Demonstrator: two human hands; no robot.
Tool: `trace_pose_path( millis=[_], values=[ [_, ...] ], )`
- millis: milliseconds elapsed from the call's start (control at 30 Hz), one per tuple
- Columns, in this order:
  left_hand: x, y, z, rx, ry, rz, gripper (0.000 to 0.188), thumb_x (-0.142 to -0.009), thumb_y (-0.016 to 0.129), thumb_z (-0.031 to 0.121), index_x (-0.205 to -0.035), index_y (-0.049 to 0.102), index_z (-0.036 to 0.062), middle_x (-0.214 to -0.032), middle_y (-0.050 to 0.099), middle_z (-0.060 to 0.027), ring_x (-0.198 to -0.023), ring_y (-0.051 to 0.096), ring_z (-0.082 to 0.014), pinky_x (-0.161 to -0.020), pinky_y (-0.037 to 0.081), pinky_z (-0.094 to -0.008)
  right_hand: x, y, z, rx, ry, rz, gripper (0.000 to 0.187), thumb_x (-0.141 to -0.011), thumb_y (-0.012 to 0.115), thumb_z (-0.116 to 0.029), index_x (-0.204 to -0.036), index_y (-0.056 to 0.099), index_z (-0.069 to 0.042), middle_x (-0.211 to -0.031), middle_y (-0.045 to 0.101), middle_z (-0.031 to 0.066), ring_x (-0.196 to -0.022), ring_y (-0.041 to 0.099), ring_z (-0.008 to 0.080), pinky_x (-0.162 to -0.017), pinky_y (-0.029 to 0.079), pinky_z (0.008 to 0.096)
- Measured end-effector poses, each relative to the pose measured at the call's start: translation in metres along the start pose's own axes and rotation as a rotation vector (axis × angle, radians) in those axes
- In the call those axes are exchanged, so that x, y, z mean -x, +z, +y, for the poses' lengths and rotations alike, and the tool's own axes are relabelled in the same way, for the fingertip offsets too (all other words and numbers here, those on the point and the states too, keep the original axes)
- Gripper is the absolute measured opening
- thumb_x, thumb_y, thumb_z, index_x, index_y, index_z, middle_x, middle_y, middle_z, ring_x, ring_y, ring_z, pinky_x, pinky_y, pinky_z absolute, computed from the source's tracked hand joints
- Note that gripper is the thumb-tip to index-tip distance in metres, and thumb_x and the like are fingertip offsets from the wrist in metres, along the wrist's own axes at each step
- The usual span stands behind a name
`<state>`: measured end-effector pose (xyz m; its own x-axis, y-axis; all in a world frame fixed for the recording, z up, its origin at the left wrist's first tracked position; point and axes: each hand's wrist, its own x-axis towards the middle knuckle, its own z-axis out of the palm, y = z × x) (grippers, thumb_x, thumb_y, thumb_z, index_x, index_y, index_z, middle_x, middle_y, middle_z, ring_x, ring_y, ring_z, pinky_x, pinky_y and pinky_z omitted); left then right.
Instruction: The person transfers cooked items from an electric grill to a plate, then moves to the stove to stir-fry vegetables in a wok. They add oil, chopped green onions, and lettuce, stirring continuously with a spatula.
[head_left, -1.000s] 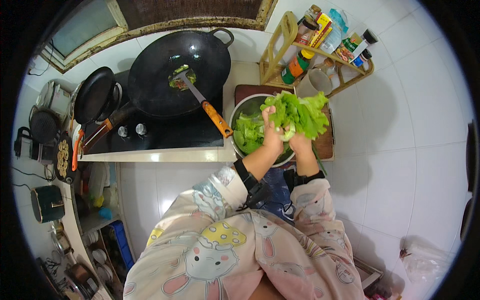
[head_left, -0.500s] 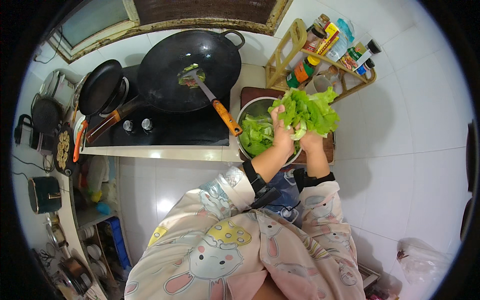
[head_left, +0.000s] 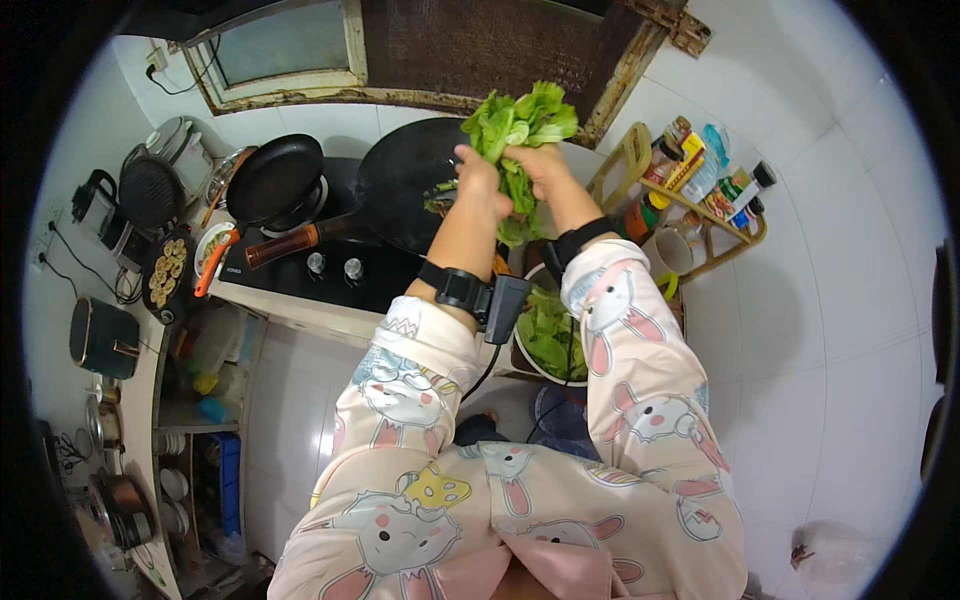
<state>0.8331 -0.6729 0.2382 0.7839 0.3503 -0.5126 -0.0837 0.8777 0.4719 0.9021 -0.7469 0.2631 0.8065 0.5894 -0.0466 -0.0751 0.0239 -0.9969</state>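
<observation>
Upper centre of frame: my left hand (head_left: 481, 178) and right hand (head_left: 541, 167) are clamped together around a bunch of lettuce (head_left: 517, 125), leaves fanning above my fingers, over the black wok (head_left: 405, 185). Half a second ago I held the bunch lower right, above the steel bowl (head_left: 548, 340), which keeps some leaves.

White tiled walls (head_left: 800, 330), window (head_left: 285, 45) above stove (head_left: 330, 270).
</observation>
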Motion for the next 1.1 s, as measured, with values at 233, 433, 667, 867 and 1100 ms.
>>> trace_pose_path(
  millis=[233, 433, 667, 867, 1100],
  values=[
    [0.041, -0.028, 0.028, 0.012, 0.089, 0.055, 0.053, -0.101, 0.021, 0.042, -0.141, 0.032, 0.0095, -0.149, 0.028, -0.0147, -0.137, 0.02, -0.0412, -0.103, -0.001, -0.0698, -0.034, 0.007, 0.041, 0.271, 0.384, -0.022, 0.053, -0.089, 0.061, -0.031, -0.133, 0.043, -0.01, -0.131, 0.048, 0.0086, -0.116, 0.049, 0.0268, -0.089, 0.046, 0.047],
    [0.117, 0.016, -0.027, -0.037, 0.286, -0.171, 0.059, -0.093, 0.051, 0.026, -0.141, 0.028, -0.0012, -0.144, 0.033, -0.0121, -0.137, 0.023, -0.0229, -0.112, 0.012, -0.0451, 0.01, -0.071, 0.018, -0.112, 0.166, -0.092, 0.043, -0.09, 0.059, -0.022, -0.129, 0.044, -0.009, -0.115, 0.059, 0.0069, -0.109, 0.057, 0.0209, -0.085, 0.047, 0.0385],
    [0.137, -0.015, -0.174, -0.589, -0.181, -0.406, 0.079, -0.088, 0.057, 0.02, -0.148, 0.007, 0.004, -0.15, 0.023, -0.0151, -0.138, 0.02, -0.0262, -0.112, 0.012, -0.0418, 0.149, -0.222, 0.097, 0.567, 0.24, 0.0, 0.07, -0.079, 0.073, -0.033, -0.133, 0.043, -0.001, -0.125, 0.056, 0.0094, -0.112, 0.053, 0.0224, -0.092, 0.044, 0.0365],
    [0.058, -0.078, -0.247, -1.875, -0.311, -0.108, 0.143, -0.053, 0.088, 0.041, -0.146, -0.016, 0.0097, -0.148, -0.019, -0.0295, -0.139, -0.003, -0.0457, -0.11, 0.022, -0.0443, 0.206, -0.197, 0.162, 1.335, 0.567, -0.433, 0.135, -0.044, 0.093, -0.024, -0.146, 0.006, -0.041, -0.153, -0.017, 0.0142, -0.14, 0.0, 0.0427, -0.102, 0.021, 0.068],
    [0.02, -0.088, -0.273, -2.101, -0.389, -0.016, 0.149, -0.051, 0.091, 0.031, -0.143, -0.025, 0.0152, -0.149, -0.018, -0.0249, -0.14, 0.001, -0.0428, -0.109, 0.028, -0.0458, 0.176, -0.183, 0.186, 1.391, 0.61, -0.449, 0.128, -0.051, 0.09, -0.011, -0.145, 0.01, -0.044, -0.155, -0.01, 0.0087, -0.138, 0.011, 0.0443, -0.097, 0.033, 0.0679]
  ],
)
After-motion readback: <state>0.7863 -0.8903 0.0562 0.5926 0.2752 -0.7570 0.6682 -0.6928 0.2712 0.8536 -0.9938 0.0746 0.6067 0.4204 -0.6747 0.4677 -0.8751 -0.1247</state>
